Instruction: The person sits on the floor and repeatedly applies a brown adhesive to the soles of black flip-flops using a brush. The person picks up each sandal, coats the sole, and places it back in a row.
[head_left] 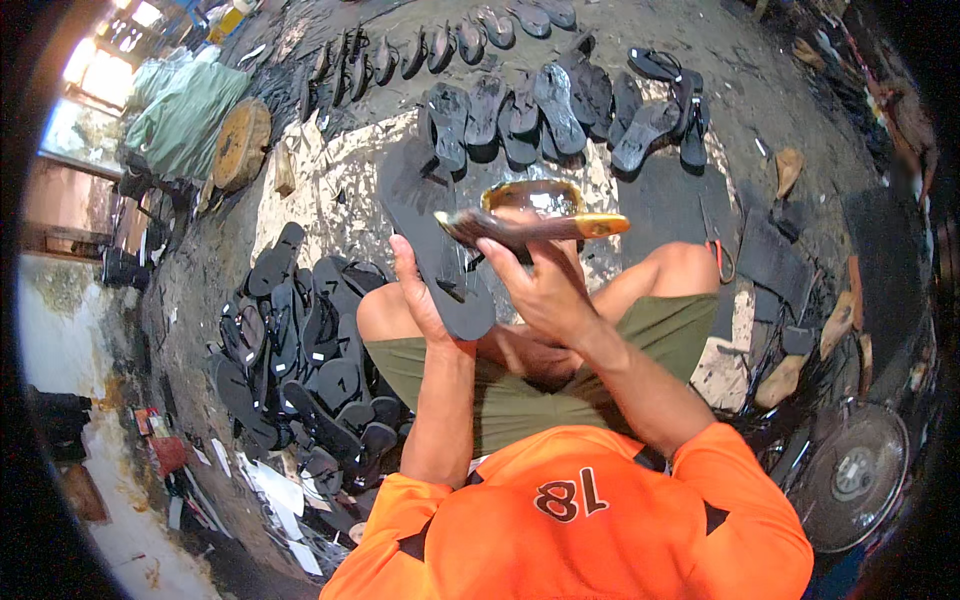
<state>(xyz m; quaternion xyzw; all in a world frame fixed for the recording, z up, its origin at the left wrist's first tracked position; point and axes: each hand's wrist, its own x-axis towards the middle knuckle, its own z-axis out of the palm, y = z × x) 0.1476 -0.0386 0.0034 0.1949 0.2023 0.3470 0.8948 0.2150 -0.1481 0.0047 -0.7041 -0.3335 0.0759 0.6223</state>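
Note:
My left hand (425,305) is closed on a flat black sandal sole (425,225), held up and tilted on the left, with the fingers mostly hidden behind it. In my right hand (550,290) is a long dark brown tool (500,231), brush-like, with a glossy amber end on the right and a pale tip on the left. That tip is close to the sole; whether they touch I cannot tell. Just beyond the right hand stands a container (535,192) with a shiny amber rim, partly hidden by the tool and hand.
Finished-looking black sandals (320,340) are heaped at my left. More soles (560,105) lie in rows ahead. Scissors with a red handle (720,260), wooden foot shapes (785,380) and a round metal-hubbed disc (853,475) are at the right. A round wooden block (242,145) stands far left.

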